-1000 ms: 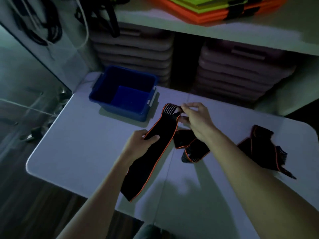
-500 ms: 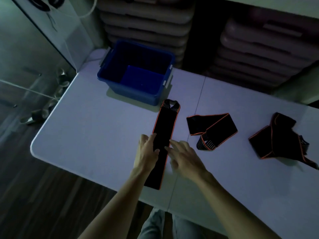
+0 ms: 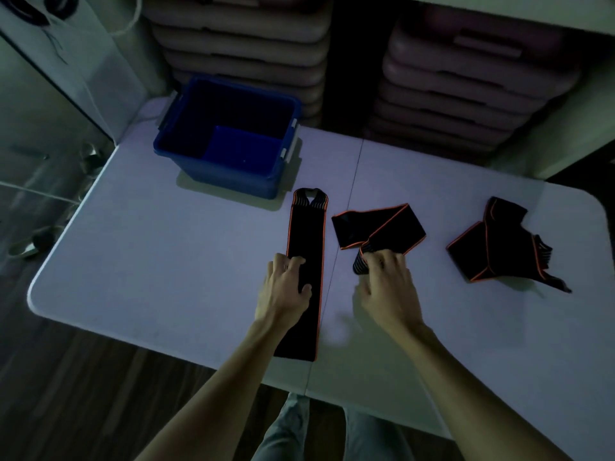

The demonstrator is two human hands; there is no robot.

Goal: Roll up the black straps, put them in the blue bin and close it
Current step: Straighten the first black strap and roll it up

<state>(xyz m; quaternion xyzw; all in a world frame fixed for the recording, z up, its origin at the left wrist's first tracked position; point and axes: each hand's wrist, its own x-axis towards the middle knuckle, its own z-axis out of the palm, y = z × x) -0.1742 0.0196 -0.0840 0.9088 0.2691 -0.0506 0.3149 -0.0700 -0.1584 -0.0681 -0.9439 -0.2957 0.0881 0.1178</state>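
At the far left of the frame we see a dim floor with a few small, unclear objects beside the rounded corner of the white folding table (image 3: 139, 261). Upper left of centre, the blue bin (image 3: 229, 141) stands open on the table near its far edge, with nothing in it that we can make out. Just right of the bin's near corner begins the flat strap (image 3: 307, 227), black with orange edging, laid straight toward us with its near end at the table's front edge. Our left hand (image 3: 283, 291) rests on its middle, fingers spread flat and thumb on the cloth, pressing rather than gripping. Right of the table's centre seam lies the folded strap (image 3: 379, 227); our right hand (image 3: 387, 287) has its fingers curled closed around the striped end. Well apart, at right of the frame, sits the crumpled strap (image 3: 499, 247), untouched. Behind the table, across the top, stacked grey plastic steps (image 3: 459, 78) fill a dark recess under a shelf. The room is dim.
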